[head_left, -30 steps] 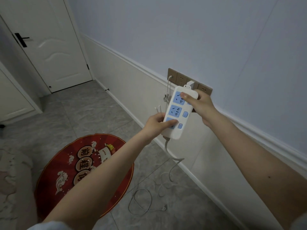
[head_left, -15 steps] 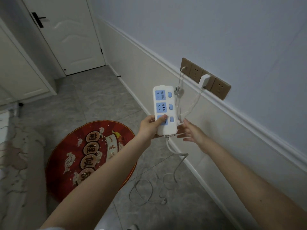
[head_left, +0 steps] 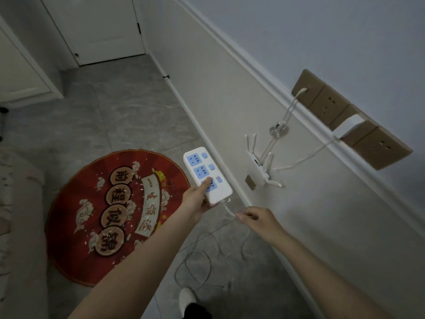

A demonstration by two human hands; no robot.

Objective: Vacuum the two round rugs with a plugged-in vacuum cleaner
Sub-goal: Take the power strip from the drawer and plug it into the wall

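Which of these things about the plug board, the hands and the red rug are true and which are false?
1. The left hand holds the white power strip. True.
2. The right hand pinches the strip's cord. True.
3. A plug sits in the strip's top socket. False: its sockets show no plug.
4. The round red rug hangs on the wall. False: it lies on the floor.
5. A vacuum cleaner stands on the rug. False: none is in view.

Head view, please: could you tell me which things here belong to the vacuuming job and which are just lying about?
For the job:
- power strip, held in the left hand
- its cord, pinched by the right hand
- red rug
- wall sockets

Lying about:
- router
- thin cable on the floor
- door
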